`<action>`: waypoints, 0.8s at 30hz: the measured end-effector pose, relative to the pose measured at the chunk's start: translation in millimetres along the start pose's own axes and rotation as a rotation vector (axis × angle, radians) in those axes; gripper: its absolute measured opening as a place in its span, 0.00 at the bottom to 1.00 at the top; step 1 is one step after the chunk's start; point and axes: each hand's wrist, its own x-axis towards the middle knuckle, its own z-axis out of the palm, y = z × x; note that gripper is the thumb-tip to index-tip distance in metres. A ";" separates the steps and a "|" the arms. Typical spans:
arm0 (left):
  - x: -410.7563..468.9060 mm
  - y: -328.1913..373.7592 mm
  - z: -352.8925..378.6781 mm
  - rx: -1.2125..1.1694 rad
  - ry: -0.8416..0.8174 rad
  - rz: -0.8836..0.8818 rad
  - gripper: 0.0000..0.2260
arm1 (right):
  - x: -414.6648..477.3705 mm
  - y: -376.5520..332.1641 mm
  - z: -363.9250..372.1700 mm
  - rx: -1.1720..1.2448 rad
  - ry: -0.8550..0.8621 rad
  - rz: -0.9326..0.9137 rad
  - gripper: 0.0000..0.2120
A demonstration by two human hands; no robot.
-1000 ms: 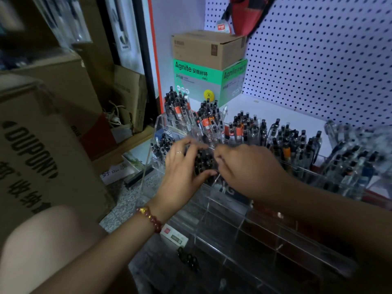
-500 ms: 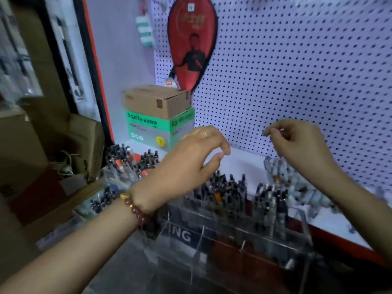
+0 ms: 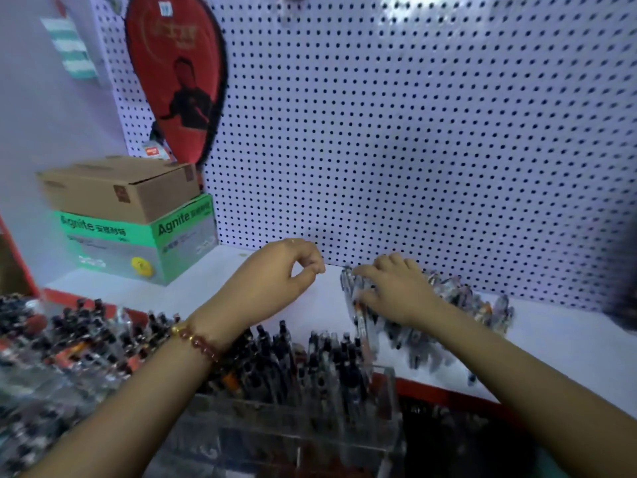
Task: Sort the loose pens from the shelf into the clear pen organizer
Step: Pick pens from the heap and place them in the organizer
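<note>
Head view: right hand (image 3: 396, 292) fingers (image 3: 383, 263) curl around loose pens (image 3: 456, 295).

My right hand (image 3: 396, 291) covers the near part of the loose pens (image 3: 462, 298) on the shelf (image 3: 558, 343), so I cannot tell whether its fingers grip any. The pile is smeared, and single pens do not separate. My left hand (image 3: 275, 274) has thumb and forefinger tips together; anything between them is too small to see. The clear pen organizer (image 3: 389, 391) is blurred and cut off by the bottom edge. A dark shape (image 3: 620, 277) at the right edge is unreadable.
</note>
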 end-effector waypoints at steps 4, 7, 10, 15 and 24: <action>-1.4 -2.0 0.7 0.020 -0.010 -0.031 0.06 | 16.0 -7.5 6.7 -0.113 -0.123 -0.055 0.23; 0.2 -4.3 2.2 0.032 0.004 -0.044 0.06 | 25.3 -10.9 6.7 -0.140 -0.167 -0.064 0.25; 0.1 -4.4 2.5 0.028 0.033 -0.060 0.06 | 30.1 -14.8 7.1 -0.151 -0.155 -0.078 0.23; -0.3 -2.7 1.4 0.030 0.031 -0.071 0.07 | 32.7 -20.6 8.6 -0.118 -0.039 -0.034 0.11; -0.2 -5.5 1.5 -0.109 0.037 -0.075 0.09 | 26.9 -10.3 -10.0 0.618 0.282 0.384 0.10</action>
